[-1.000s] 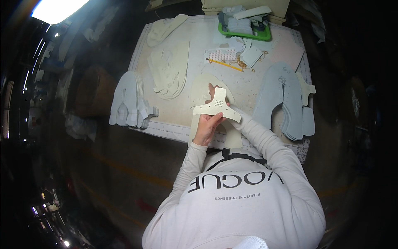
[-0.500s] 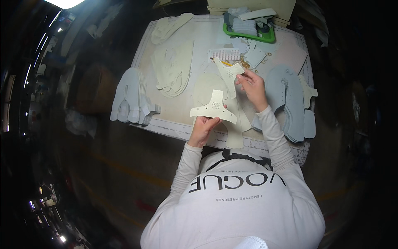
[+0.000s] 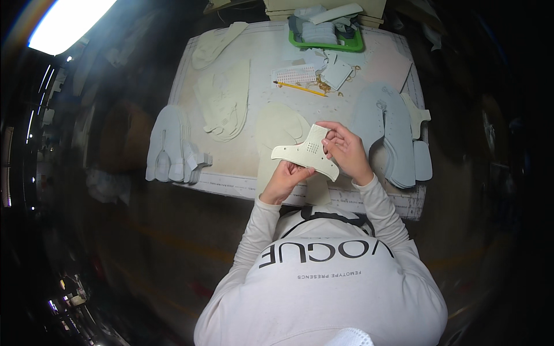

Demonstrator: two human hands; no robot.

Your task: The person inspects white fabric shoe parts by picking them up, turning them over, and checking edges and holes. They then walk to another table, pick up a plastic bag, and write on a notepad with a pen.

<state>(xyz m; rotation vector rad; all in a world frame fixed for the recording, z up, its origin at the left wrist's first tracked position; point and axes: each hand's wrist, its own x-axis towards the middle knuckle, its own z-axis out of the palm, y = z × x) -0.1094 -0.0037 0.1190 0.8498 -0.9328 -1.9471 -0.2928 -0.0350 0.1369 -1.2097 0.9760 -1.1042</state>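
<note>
A cream T-shaped shoe-upper piece [image 3: 299, 153] with a patch of small perforations is held above the near part of the table. My left hand [image 3: 283, 182] is closed on its lower edge, thumb on top. My right hand [image 3: 348, 152] pinches the upright tab at its right side. A doubled edge at the lower right suggests a second piece lying beneath, mostly hidden. Under my hands, larger cream pieces [image 3: 277, 124] lie overlapped on the table.
Grey-blue upper pieces lie stacked at the right [image 3: 372, 112] and left [image 3: 167, 130]. More cream pieces [image 3: 222, 109] are at the table's left. Farther back are a yellow pencil [image 3: 301, 88], a printed card [image 3: 294, 74], rubber bands [image 3: 324, 85] and a green tray [image 3: 326, 48] of cut parts.
My right hand has moved down and toward me, bringing its cream piece from over the pencil onto the one in my left hand. The view has shifted slightly.
</note>
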